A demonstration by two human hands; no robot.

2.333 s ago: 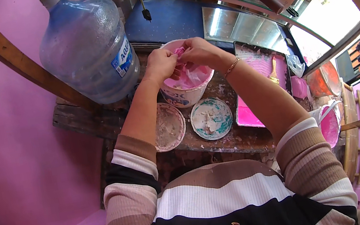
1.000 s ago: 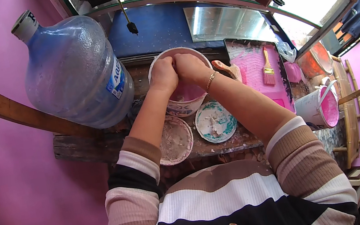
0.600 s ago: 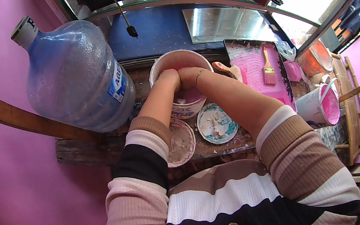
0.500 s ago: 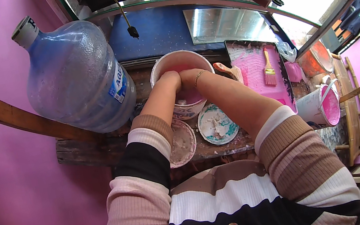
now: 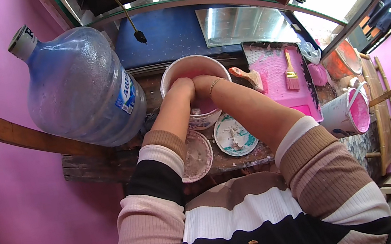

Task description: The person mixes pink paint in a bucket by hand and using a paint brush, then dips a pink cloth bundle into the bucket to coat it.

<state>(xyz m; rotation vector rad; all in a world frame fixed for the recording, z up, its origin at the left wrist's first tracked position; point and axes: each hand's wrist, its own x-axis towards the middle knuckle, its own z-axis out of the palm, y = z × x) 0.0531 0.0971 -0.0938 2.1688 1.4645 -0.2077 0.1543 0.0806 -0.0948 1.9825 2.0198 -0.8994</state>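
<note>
Both my hands reach down into a white bucket (image 5: pixel 205 120) with pinkish liquid (image 5: pixel 208 105) inside. My left hand (image 5: pixel 183 87) and my right hand (image 5: pixel 203 83) are close together, their fingers hidden below the wrists. What they hold, if anything, does not show. A small pale lump (image 5: pixel 195 111) shows by the near wall inside the bucket. In front of it lie a round lid (image 5: pixel 235 135) smeared with white and turquoise, and a round pinkish tub or lid (image 5: pixel 196 157), partly under my left forearm. A paint-stained brush (image 5: pixel 247 78) lies just right of the bucket.
To the left stands a big clear water jug (image 5: pixel 76 85). On the right a pink-coated paint tray (image 5: pixel 276 76) bears a wooden-handled brush (image 5: pixel 291 74). Beyond it are a tilted white pail (image 5: pixel 338 117) with pink paint and an orange bucket (image 5: pixel 344 61). A cable plug (image 5: pixel 140 36) hangs from a glass cabinet.
My hands stay inside the bucket, with only a slight shift at the wrists. The whole view has moved a little, so things sit slightly further left.
</note>
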